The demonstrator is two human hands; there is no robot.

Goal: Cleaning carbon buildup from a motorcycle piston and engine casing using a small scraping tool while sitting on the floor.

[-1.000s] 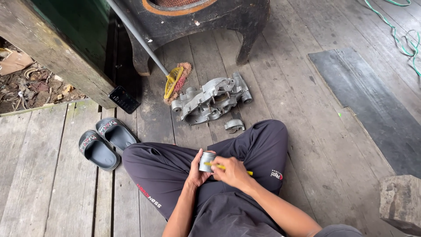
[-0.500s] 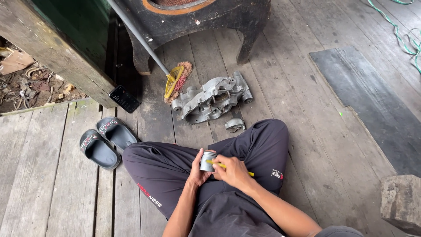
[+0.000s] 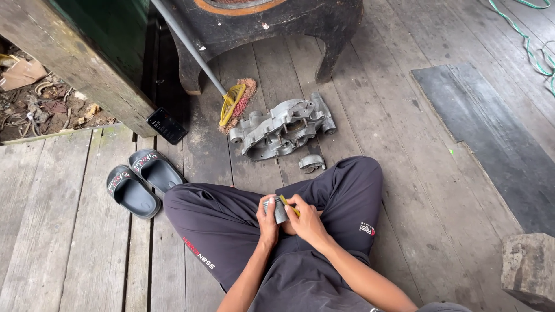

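I sit cross-legged on a wooden plank floor in dark trousers. My left hand [image 3: 267,215] holds a small grey metal cylinder-shaped part [image 3: 278,210] over my lap. My right hand [image 3: 305,218] grips a thin yellow tool [image 3: 288,204] whose tip rests against that part. On the floor just beyond my knees lies a large grey cast-metal engine casing [image 3: 284,128], with a small grey metal piece [image 3: 312,163] close to it.
A pair of dark slippers [image 3: 139,182] sits at my left knee. A broom with a yellow head [image 3: 232,104] leans by a dark wooden stool [image 3: 266,29]. A black phone [image 3: 166,125] lies near a beam; a dark mat [image 3: 491,133] and a stone block [image 3: 529,268] are at right.
The hands stay together over my lap; the yellow tool has shifted slightly against the part. Nothing else has moved.
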